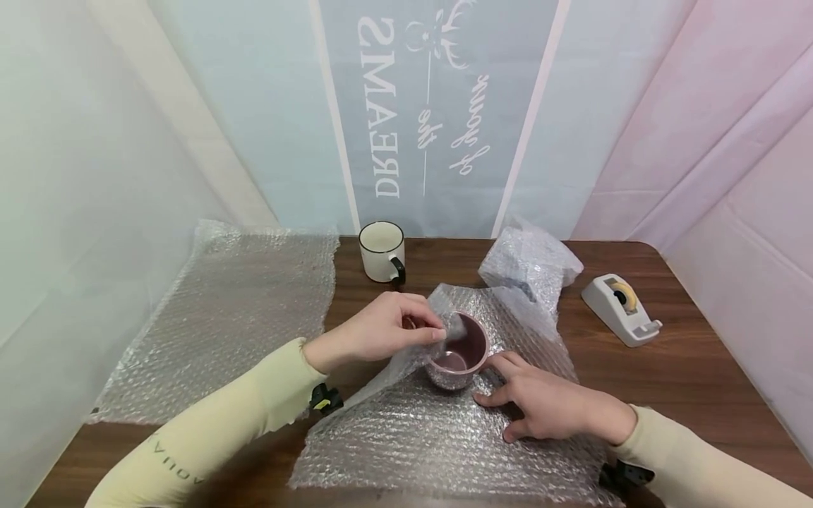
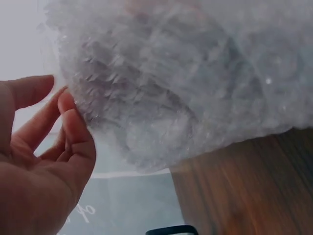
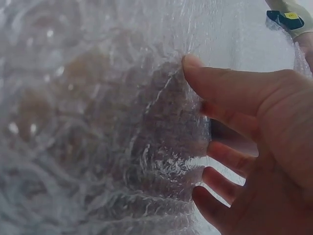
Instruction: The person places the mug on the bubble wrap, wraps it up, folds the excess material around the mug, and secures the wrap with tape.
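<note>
Centrally, a pink cup stands mouth up on a sheet of bubble wrap spread over the table. The left forearm reaches in diagonally from the lower left; the left hand is held above the sheet at the cup's left rim, its fingers bent and pinching a raised edge of the wrap between thumb and fingertips. The right forearm enters from the lower right, the right hand lying low, back upward and pointing left. Its fingers are spread and slightly bent, clasping nothing, with the foremost tips beside the cup's right wall and touching the wrap. Beyond the left hand stands a white mug with a black handle.
</note>
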The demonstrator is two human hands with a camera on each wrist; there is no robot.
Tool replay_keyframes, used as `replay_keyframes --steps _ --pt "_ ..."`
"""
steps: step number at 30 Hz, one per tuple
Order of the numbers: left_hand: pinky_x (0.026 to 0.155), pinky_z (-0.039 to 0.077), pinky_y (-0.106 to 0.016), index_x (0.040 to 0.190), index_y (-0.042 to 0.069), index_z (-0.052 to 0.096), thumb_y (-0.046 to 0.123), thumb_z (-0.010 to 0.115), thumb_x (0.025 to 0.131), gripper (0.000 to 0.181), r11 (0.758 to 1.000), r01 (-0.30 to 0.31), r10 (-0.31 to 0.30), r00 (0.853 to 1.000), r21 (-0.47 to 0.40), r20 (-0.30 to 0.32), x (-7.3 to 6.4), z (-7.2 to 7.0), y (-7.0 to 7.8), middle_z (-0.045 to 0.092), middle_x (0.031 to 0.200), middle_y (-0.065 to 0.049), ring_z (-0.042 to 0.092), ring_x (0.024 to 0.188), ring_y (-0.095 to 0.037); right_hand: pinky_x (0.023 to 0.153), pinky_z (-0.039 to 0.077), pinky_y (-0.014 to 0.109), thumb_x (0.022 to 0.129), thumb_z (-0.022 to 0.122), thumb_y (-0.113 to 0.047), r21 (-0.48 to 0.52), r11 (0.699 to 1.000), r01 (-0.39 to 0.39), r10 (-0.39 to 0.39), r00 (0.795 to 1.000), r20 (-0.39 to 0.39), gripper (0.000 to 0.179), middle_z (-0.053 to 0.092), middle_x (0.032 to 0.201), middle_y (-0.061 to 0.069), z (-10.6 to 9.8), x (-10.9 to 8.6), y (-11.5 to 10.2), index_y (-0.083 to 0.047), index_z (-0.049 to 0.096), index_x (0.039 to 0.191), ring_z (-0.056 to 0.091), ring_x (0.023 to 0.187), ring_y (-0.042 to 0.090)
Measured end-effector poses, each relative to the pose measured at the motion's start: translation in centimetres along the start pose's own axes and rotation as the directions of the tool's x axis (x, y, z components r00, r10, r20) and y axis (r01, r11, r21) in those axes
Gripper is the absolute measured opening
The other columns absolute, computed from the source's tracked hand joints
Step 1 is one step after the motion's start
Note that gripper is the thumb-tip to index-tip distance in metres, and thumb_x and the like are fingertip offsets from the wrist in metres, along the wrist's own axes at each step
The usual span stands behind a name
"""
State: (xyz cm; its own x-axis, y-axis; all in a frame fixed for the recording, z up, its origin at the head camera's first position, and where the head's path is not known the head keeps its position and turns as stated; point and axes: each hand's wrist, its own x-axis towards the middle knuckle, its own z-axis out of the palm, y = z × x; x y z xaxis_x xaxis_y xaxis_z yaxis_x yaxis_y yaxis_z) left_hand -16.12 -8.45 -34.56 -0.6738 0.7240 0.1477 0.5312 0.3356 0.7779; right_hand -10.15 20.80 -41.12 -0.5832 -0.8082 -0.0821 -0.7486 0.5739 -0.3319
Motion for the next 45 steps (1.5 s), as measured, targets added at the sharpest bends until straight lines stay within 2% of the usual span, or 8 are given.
replay_keyframes --steps 5,9,14,24,31,37,40,45 --pt "0.075 0.053 -0.024 0.111 0.011 0.075 0.009 0.066 0.096 0.017 0.982 -0.154 0.144 0.985 0.11 0.093 -0.5 -0.5 -0.2 0.069 0.106 0.007 0.061 0.09 -0.003 0.103 0.043 0.05 0.075 0.084 -0.037 -0.002 1.0 0.001 -0.001 1.0 -0.002 0.058 0.04 0.147 0.009 0.1 -0.2 -0.1 -0.021 0.069 0.129 0.04 0.13 0.029" --pt "0.08 0.05 -0.022 0.112 0.01 0.075 0.001 0.063 0.095 0.022 0.923 -0.307 0.279 0.949 0.233 0.146 -0.7 -1.0 -0.3 0.071 0.108 0.005 0.059 0.095 -0.006 0.101 0.045 0.049 0.077 0.083 -0.037 -0.016 1.0 0.017 -0.018 1.0 -0.023 0.058 0.039 0.149 0.008 0.3 -0.4 -0.1 -0.021 0.068 0.131 0.04 0.131 0.029" --pt "0.096 0.045 -0.023 0.116 0.01 0.074 -0.016 0.052 0.09 0.043 0.866 -0.403 0.353 0.912 0.297 0.208 -0.9 -1.5 -0.6 0.071 0.113 0.006 0.055 0.107 -0.011 0.1 0.046 0.049 0.079 0.082 -0.037 -0.056 0.997 0.053 -0.055 0.998 -0.042 0.06 0.038 0.151 0.01 0.4 -0.6 -0.1 -0.019 0.065 0.134 0.039 0.132 0.031" --pt "0.111 0.035 -0.026 0.125 0.013 0.071 -0.026 0.05 0.078 0.065 0.813 -0.468 0.363 0.872 0.347 0.327 -1.6 -1.6 -1.3 0.065 0.129 0.005 0.049 0.13 -0.014 0.088 0.054 0.045 0.085 0.078 -0.022 -0.179 0.976 0.122 -0.138 0.988 -0.076 0.056 0.048 0.147 0.006 -0.4 -2.4 -0.1 -0.024 0.061 0.138 0.048 0.126 0.032" --pt "0.113 0.031 -0.025 0.127 0.011 0.069 -0.027 0.055 0.076 0.065 0.8 -0.459 0.331 0.875 0.387 0.354 -1.7 -1.5 -1.2 0.063 0.133 0.004 0.046 0.135 -0.012 0.075 0.058 0.037 0.066 0.07 0.016 -0.275 0.948 0.16 -0.217 0.957 -0.193 0.069 0.059 0.132 0.004 -0.4 -4.7 0.8 -0.024 0.072 0.122 0.055 0.116 0.028" --pt "0.112 0.033 -0.024 0.128 0.011 0.068 -0.027 0.055 0.078 0.064 0.795 -0.473 0.343 0.867 0.379 0.361 -1.9 -1.6 -1.4 0.061 0.136 0.004 0.044 0.136 -0.012 0.08 0.055 0.039 0.068 0.066 -0.004 -0.529 0.828 0.186 -0.333 0.922 -0.197 0.051 0.061 0.131 0.009 0.2 -6.5 1.9 -0.023 0.075 0.115 0.055 0.118 0.032" --pt "0.112 0.032 -0.024 0.129 0.01 0.068 -0.026 0.055 0.078 0.063 0.788 -0.487 0.358 0.861 0.378 0.362 -1.8 -1.6 -1.6 0.061 0.137 0.003 0.044 0.137 -0.012 0.096 0.046 0.04 0.068 0.058 -0.011 -0.607 0.771 0.19 -0.364 0.915 -0.177 0.052 0.06 0.133 0.011 0.3 -7.1 2.3 -0.022 0.074 0.116 0.053 0.121 0.034" --pt "0.114 0.03 -0.026 0.13 0.011 0.067 -0.024 0.055 0.081 0.061 0.778 -0.49 0.362 0.861 0.393 0.358 -1.9 -1.6 -1.8 0.06 0.138 0.003 0.043 0.138 -0.012 0.12 0.008 0.035 0.061 0.066 -0.008 -0.602 0.771 0.207 -0.362 0.921 -0.147 0.064 0.056 0.138 0.014 0.2 -8.0 3.0 -0.019 0.07 0.123 0.049 0.125 0.036"
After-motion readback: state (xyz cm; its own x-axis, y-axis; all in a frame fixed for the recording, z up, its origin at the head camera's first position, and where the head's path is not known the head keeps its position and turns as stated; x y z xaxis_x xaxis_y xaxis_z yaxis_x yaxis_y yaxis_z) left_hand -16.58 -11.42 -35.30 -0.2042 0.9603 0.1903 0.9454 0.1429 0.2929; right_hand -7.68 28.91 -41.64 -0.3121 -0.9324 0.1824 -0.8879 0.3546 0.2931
